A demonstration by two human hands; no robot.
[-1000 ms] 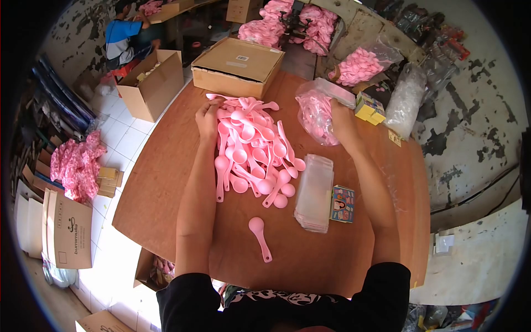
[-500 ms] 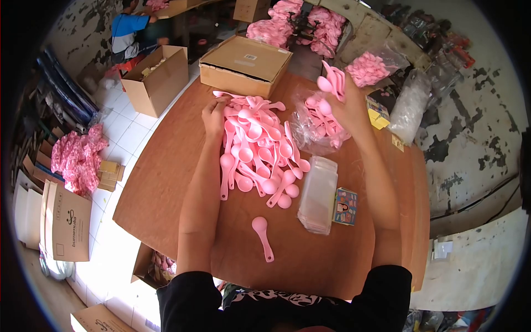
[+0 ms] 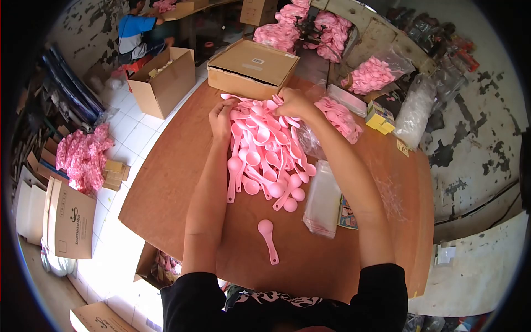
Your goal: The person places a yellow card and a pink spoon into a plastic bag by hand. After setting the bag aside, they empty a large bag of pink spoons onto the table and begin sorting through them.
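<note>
A heap of pink plastic spoons [image 3: 264, 149] with round bowls and holed handles covers the middle of the table [image 3: 171, 177]. My left hand [image 3: 220, 117] is at the heap's upper left edge, its fingers bent together at a pink spoon [image 3: 228, 97]. Over the top right of the heap, my right hand [image 3: 296, 103] is closed round several pink spoons, their ends showing at the fingers. One single spoon [image 3: 267, 239] lies apart, nearer to me. A clear plastic bag [image 3: 310, 141] and more spoons [image 3: 341, 119] sit beyond my right forearm.
A closed cardboard box [image 3: 246, 66] stands behind the heap. Clear flat bags [image 3: 322, 199] are stacked to its right, over a printed card [image 3: 347, 216]. Yellow boxes [image 3: 380, 117] stand farther right. A person in a blue shirt [image 3: 135, 34] sits beyond an open carton [image 3: 163, 83].
My right hand has moved left from above the bagged spoons to the heap's top, carrying several spoons. My left hand has stayed at the heap's edge. The whole view has shifted slightly.
</note>
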